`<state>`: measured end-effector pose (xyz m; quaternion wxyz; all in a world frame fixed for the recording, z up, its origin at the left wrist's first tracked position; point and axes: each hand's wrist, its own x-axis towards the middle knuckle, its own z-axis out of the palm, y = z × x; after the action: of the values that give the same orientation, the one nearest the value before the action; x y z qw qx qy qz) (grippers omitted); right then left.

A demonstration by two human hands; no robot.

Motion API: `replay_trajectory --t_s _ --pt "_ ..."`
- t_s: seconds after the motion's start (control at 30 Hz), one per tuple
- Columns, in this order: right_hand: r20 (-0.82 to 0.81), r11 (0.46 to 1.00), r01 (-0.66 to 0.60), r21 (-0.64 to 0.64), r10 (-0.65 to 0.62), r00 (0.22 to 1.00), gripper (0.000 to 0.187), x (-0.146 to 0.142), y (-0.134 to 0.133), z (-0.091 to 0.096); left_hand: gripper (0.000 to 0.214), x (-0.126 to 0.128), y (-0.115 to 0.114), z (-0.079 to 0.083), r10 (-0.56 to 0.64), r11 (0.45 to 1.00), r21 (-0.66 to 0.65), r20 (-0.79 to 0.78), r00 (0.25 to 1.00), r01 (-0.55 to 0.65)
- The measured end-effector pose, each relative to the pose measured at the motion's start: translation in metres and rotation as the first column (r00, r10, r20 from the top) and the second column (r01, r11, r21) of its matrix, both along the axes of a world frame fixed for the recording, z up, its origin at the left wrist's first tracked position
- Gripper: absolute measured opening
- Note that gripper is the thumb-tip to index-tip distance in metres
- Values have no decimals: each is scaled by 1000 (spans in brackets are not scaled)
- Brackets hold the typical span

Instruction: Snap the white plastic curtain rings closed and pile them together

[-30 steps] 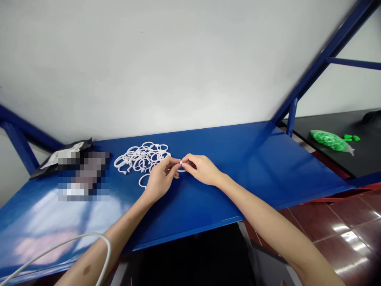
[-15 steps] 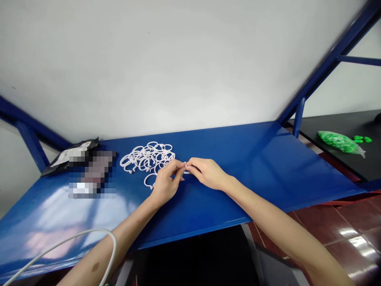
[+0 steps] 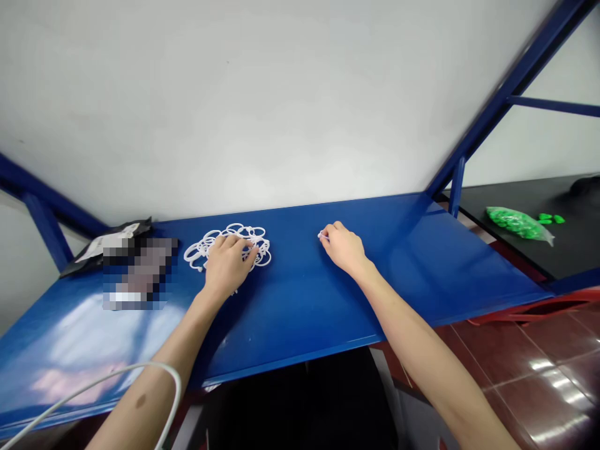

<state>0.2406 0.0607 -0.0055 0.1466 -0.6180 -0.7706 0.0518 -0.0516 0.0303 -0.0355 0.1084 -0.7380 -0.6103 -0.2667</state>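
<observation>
No lettering can be read; the white label on the black package is too blurred.

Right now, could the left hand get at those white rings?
Probably yes: the left hand is right over the pile of white rings, with nothing visible blocking it. The right hand is well clear. The rings overlap, though, so singling one out might take some untangling.

White rings: my left hand is covering part of them.
Held white piece: my right hand is hiding its remainder.
Pixelated item: blurring is masking its details.
White cable: both ends are running out of view.
</observation>
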Motion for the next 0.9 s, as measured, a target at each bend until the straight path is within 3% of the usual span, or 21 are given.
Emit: replay_trajectory --t_s 0.2,0.33,0.4,0.5,0.57,0.6,0.7,0.9 --pt "-23 998 51 42 -50 998 27 -1 -2 4 25 7 -2 2 14 1000 -14 51 999 -13" --pt "-200 994 -86 71 98 975 25 -14 -9 1 18 17 -10 15 -20 999 -25 260 965 27" --pt "-333 974 -212 81 227 915 27 -23 -14 -3 16 25 -16 20 -64 983 -121 491 869 140" --pt "-498 924 -371 94 367 786 33 -37 -23 -9 20 40 -24 23 -84 865 -217 826 557 452" --pt "-572 894 -436 105 413 709 29 -43 -28 -11 22 49 -28 22 -41 776 -193 934 354 600" --pt "-602 883 -458 104 422 678 24 -45 -29 -11 23 53 -29 21 -12 749 -182 958 287 638" --pt "-678 871 -488 63 396 619 13 -47 -31 -9 26 61 -32 20 65 711 -177 980 187 681" --pt "-853 865 -498 -58 217 476 16 -47 -29 -11 26 61 -32 22 126 745 -195 980 152 639"
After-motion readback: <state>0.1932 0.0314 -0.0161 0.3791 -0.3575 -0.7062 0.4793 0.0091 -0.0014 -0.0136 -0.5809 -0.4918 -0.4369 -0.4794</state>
